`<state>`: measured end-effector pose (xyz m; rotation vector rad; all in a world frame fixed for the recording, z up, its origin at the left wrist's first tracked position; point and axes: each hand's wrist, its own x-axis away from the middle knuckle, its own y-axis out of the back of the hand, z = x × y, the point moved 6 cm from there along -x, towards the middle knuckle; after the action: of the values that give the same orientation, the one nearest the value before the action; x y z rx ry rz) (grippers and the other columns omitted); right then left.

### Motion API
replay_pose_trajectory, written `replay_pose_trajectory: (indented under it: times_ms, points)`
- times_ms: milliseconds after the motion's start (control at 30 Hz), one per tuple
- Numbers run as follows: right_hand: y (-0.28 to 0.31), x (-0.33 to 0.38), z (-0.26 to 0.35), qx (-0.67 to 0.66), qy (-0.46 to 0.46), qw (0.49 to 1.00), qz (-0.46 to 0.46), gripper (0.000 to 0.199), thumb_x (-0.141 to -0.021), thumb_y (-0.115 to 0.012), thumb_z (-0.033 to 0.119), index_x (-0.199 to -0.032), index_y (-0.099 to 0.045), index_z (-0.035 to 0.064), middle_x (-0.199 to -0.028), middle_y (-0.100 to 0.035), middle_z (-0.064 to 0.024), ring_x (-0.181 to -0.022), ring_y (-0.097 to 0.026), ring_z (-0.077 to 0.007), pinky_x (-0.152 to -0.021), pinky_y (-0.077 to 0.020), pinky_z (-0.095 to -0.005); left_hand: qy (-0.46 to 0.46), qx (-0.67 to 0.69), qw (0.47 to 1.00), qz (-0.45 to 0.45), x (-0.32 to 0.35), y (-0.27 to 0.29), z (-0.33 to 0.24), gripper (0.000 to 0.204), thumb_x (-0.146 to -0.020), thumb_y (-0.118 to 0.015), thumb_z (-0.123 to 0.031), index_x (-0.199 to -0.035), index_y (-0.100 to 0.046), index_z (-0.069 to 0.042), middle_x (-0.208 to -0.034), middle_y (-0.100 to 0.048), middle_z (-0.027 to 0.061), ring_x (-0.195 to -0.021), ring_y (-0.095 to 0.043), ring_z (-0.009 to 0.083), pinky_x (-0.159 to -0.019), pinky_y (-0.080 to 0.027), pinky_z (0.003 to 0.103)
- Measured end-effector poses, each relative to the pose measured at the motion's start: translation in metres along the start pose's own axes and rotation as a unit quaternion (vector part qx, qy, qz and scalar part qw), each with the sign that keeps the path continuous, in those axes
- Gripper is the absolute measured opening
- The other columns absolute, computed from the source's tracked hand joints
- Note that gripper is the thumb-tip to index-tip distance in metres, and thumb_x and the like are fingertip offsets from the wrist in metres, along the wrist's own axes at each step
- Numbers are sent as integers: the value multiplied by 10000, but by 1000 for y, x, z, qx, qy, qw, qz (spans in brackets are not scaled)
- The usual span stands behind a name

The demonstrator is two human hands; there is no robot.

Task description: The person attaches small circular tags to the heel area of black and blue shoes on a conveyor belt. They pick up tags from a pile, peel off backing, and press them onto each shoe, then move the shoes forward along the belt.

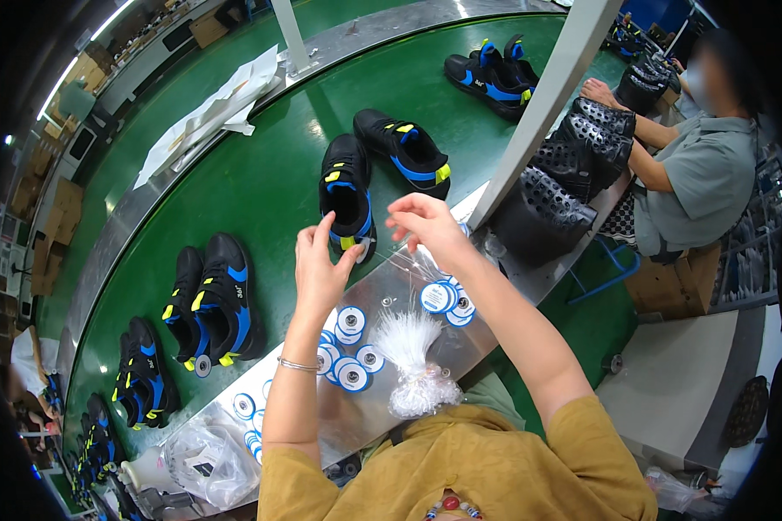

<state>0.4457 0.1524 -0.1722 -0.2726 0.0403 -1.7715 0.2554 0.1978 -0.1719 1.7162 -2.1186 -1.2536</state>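
Note:
My left hand [320, 267] is at the heel of a black shoe [346, 165] with blue and yellow parts. Its thumb and forefinger are spread around the yellow heel loop, the thumb close to a round tag [364, 249]. To the right, my right hand [433, 229] is raised with its fingers loosely curled and apart; I make out nothing in them. The matching shoe [402, 152] lies beyond it. Below my hands, a bundle of clear plastic loop fasteners [408, 340] rests on the metal ledge, between round blue-and-white tags [353, 375] and more tags [440, 297].
More shoes [226, 295] stand on the green belt [278, 187] at left and far right. A grey post [547, 113] rises at right, beside black perforated shoe forms [547, 204] and a seated person [704, 174]. A clear plastic bag [213, 464] lies at lower left.

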Motion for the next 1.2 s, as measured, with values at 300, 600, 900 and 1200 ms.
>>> replay_pose_trajectory:
  times_ms: [300, 600, 900, 1200]
  points:
    - [35, 48, -17, 73, -21, 997, -14, 134, -914, -598, 82, -1013, -631, -1, -887, -669, -62, -725, -611, -85, -533, -454, -204, 9, 40, 999, -22, -47, -36, -9, 307, -824, -709, -187, -1088, -619, -61, -861, -621, 130, -778, -622, 315, -676, -493, 414]
    - [2, 80, -30, 458, 69, 882, 87, 181, -856, -616, 177, -906, -663, 11, -849, -653, -200, -781, -655, -346, -696, -517, -410, 1, 126, 991, -33, 0, -10, -18, 368, -802, -665, -11, -1161, -586, 12, -985, -634, 162, -879, -638, 301, -775, -517, 377]
    - [-7, 72, -67, 562, 136, 808, 114, 150, -821, -629, 139, -778, -616, -4, -794, -631, -204, -753, -625, -389, -662, -489, -463, -21, 139, 990, 9, 120, -23, -52, 303, -785, -639, -21, -1081, -580, 8, -1073, -599, 196, -986, -591, 377, -837, -493, 442]
    - [-10, 75, -64, 501, 96, 848, 146, 71, -810, -623, 20, -844, -609, -41, -717, -624, -151, -633, -599, -244, -601, -477, -340, -87, 56, 995, 17, 167, -40, -78, 284, -753, -669, -78, -1000, -575, 25, -1088, -574, 187, -1023, -555, 349, -860, -454, 430]
